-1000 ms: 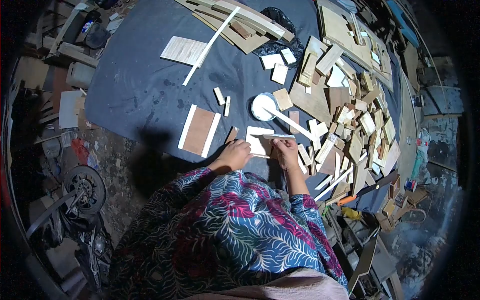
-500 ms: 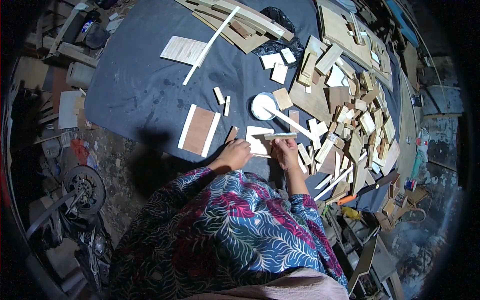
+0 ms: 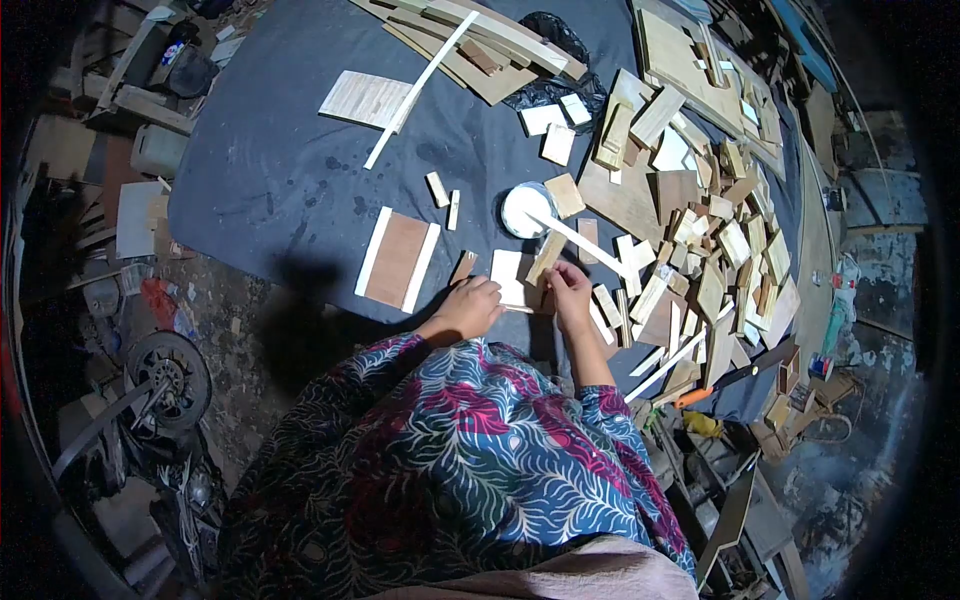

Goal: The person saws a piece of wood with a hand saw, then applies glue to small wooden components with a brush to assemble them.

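Observation:
My right hand (image 3: pixel 570 297) pinches a small wooden block (image 3: pixel 547 256), tilted over the right part of a white-faced board (image 3: pixel 508 272). Curled at that board's near left corner is my left hand (image 3: pixel 471 308), its fingertips against the edge and partly hidden. A thin strip (image 3: pixel 520 308) runs along the board's near edge. A small brown wood piece (image 3: pixel 463 266) lies just beyond my left hand. Past the board stands a tub of white paste (image 3: pixel 522 212), probably glue, with a pale flat stick (image 3: pixel 580 245) resting across its rim.
A brown panel with two pale side strips (image 3: pixel 397 260) lies to the left. Wood offcuts (image 3: pixel 720 240) are heaped on the right, near an orange-handled tool (image 3: pixel 694 397). Long boards and a black plastic bag (image 3: pixel 560 40) lie at the back of the dark cloth (image 3: pixel 270 150).
My right hand has turned the wooden block from nearly level to a steep slant, showing its broad face. My left hand stays at the board's corner.

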Demonstrator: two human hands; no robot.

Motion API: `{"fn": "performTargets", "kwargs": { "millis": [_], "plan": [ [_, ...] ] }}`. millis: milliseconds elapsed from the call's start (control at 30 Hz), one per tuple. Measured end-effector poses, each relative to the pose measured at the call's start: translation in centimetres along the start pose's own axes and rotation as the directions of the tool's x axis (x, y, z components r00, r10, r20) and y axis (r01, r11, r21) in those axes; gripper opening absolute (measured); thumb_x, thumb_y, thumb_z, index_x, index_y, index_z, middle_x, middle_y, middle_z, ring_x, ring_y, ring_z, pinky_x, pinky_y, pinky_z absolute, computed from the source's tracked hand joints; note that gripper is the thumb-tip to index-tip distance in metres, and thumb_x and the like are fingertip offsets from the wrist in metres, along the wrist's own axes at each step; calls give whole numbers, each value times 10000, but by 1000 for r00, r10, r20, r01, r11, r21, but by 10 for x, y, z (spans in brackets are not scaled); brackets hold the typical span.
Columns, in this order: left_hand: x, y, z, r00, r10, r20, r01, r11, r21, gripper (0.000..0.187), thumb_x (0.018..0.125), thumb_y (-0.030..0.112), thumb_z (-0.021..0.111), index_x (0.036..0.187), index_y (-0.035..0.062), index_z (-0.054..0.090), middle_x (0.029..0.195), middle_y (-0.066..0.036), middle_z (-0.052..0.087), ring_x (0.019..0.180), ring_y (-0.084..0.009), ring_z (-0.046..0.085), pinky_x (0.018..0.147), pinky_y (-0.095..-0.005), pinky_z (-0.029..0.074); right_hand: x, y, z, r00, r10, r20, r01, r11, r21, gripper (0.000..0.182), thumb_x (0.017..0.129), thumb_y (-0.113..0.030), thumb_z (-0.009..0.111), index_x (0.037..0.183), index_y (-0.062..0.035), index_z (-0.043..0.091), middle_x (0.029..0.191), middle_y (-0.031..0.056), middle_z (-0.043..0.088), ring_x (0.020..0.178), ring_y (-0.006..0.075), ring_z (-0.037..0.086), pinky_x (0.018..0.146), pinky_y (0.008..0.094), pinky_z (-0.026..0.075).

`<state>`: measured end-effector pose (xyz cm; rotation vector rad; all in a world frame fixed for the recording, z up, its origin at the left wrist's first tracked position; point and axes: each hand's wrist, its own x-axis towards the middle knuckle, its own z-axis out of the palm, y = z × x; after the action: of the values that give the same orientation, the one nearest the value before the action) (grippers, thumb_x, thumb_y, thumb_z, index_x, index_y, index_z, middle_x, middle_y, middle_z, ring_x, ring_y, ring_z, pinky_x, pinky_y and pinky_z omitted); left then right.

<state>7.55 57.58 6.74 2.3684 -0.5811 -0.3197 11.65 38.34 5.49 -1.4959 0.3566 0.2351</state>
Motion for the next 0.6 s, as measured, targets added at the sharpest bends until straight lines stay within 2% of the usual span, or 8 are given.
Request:
{"fn": "performTargets", "kwargs": {
  "millis": [67, 133, 167, 233, 267, 333, 433, 600],
  "plan": [
    [0, 0, 0, 1000, 8, -12, -8, 1000, -4, 228, 788, 195, 562, 873, -11, 606, 989, -113, 570, 962, -269, 497, 845, -358, 404, 4, 1, 2, 999, -34, -15, 33, 998, -57, 125, 785, -49, 569, 874, 22, 621, 699, -7, 576, 610, 63, 510, 561, 199, 404],
    [0, 0, 1, 1000, 6, -14, -6, 1000, 0, 228, 787, 195, 563, 873, -11, 607, 988, -112, 570, 961, -268, 497, 844, -357, 405, 8, 0, 3, 994, -108, -13, 99, 951, -294, 164, 777, -82, 592, 905, 13, 629, 713, 26, 594, 624, 96, 539, 588, 234, 433],
    [0, 0, 0, 1000, 5, -17, -5, 1000, 5, 229, 786, 196, 564, 873, -12, 607, 986, -111, 571, 961, -266, 498, 844, -355, 405, 10, 0, 3, 994, -108, -13, 99, 950, -295, 164, 777, -82, 592, 905, 13, 629, 713, 26, 594, 624, 96, 539, 588, 234, 433],
    [0, 0, 0, 1000, 4, -20, -4, 1000, 4, 229, 784, 196, 566, 870, -11, 608, 985, -110, 572, 960, -263, 498, 842, -354, 406, 12, 0, 3, 973, -231, 20, 209, 837, -505, 172, 760, -85, 601, 906, 1, 630, 746, 91, 605, 656, 169, 577, 627, 274, 453],
    [-1, 0, 0, 1000, 2, -21, -2, 1000, 4, 228, 781, 196, 569, 868, -11, 609, 983, -109, 572, 959, -261, 499, 841, -353, 407, 11, -5, 5, 973, -230, 22, 209, 837, -505, 172, 760, -85, 601, 906, 1, 630, 746, 91, 605, 656, 169, 577, 627, 274, 453],
    [-1, 0, 1, 1000, 5, -25, -4, 1000, 4, 227, 779, 195, 571, 869, -10, 610, 983, -108, 572, 959, -259, 500, 840, -352, 407, 6, -23, 9, 929, -345, 137, 352, 703, -618, 184, 743, -66, 592, 914, -7, 626, 793, 148, 592, 710, 253, 587, 653, 307, 460],
    [0, -2, 3, 1000, 9, -24, -9, 1000, 7, 226, 775, 195, 575, 871, -7, 611, 984, -104, 572, 958, -257, 501, 838, -352, 409, 3, -32, 9, 889, -412, 198, 439, 646, -624, 185, 725, -44, 578, 898, 1, 622, 805, 170, 582, 747, 309, 577, 672, 336, 461],
    [0, 0, -1, 1000, 1, 1, -1, 1000, 19, 228, 774, 195, 576, 874, -7, 610, 991, -107, 571, 966, -261, 499, 845, -355, 405, -1, -29, 8, 864, -438, 247, 487, 606, -629, 195, 695, -33, 583, 885, -4, 616, 809, 164, 568, 787, 318, 556, 703, 360, 449]
  ]
}}
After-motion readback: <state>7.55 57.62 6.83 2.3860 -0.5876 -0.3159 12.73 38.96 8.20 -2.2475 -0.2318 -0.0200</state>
